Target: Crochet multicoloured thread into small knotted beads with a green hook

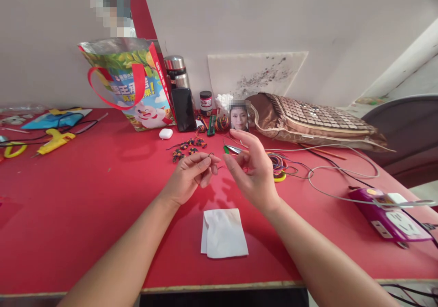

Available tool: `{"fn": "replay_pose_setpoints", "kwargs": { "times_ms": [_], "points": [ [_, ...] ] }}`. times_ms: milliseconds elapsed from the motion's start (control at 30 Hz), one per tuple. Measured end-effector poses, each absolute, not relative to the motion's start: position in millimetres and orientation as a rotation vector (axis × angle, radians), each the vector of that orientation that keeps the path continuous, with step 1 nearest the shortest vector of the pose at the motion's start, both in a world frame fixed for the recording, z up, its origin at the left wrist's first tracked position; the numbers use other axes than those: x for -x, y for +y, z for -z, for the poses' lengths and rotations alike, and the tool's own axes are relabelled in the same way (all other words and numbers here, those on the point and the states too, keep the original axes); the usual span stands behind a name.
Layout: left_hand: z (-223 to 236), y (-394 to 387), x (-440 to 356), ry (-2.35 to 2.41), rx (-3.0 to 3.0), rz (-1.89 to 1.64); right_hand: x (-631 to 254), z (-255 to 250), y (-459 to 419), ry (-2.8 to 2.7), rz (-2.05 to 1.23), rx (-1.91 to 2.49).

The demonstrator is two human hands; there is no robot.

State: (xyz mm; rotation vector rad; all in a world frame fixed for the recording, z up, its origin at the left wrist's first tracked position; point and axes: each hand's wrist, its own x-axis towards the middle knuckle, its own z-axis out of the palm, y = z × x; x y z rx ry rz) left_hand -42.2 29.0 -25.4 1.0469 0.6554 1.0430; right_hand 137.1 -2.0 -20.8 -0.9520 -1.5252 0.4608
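My left hand point(193, 172) is raised over the red table, thumb and fingers pinched on a thin dark cord point(211, 154). A small loop of the cord shows above the fingertips; the rest is hidden. My right hand point(255, 170) is close by on the right, its index finger stretched out and thumb apart, with nothing visible between them. Behind my left hand lie several knotted dark and orange cord pieces point(184, 146). A bundle of coloured cords point(278, 163) lies just beyond my right hand, beside a green-and-silver blade-like tool point(232, 149), partly covered.
A folded white tissue point(226, 234) lies in front. Farther back stand a printed bag point(137, 88), a black phone point(184, 111), a jar point(205, 102) and a brown cushion point(308, 120). A yellow glue gun point(56, 140) lies left; a purple power strip point(390, 215) and loose cables lie right.
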Motion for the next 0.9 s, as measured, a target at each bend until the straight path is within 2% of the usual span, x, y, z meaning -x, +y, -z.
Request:
{"fn": "replay_pose_setpoints", "kwargs": {
  "times_ms": [167,333,367,467,500,633,800,900],
  "points": [
    [24,27,44,0.718,-1.161,-1.033,-135,22,0,-1.715,-0.982,0.906],
    [24,28,44,0.857,-1.308,-1.082,-143,24,9,-1.708,-1.076,1.102],
    [25,29,44,0.901,-1.331,-1.135,-146,22,11,-1.664,-1.18,1.113],
    [29,34,45,1.021,-1.342,-1.374,-151,15,11,-1.409,-1.801,0.914],
    [30,35,46,1.047,-1.321,-1.449,-151,13,11,-1.284,-1.897,0.824],
    [33,35,43,1.015,-1.225,-1.512,-144,8,7,-1.014,-1.681,0.712],
    [31,20,24,0.597,-1.065,-1.175,-133,10,4,-1.047,-1.528,0.729],
    [33,14,18,0.575,-1.039,-1.082,-130,11,3,-1.058,-1.524,0.763]
  ]
}}
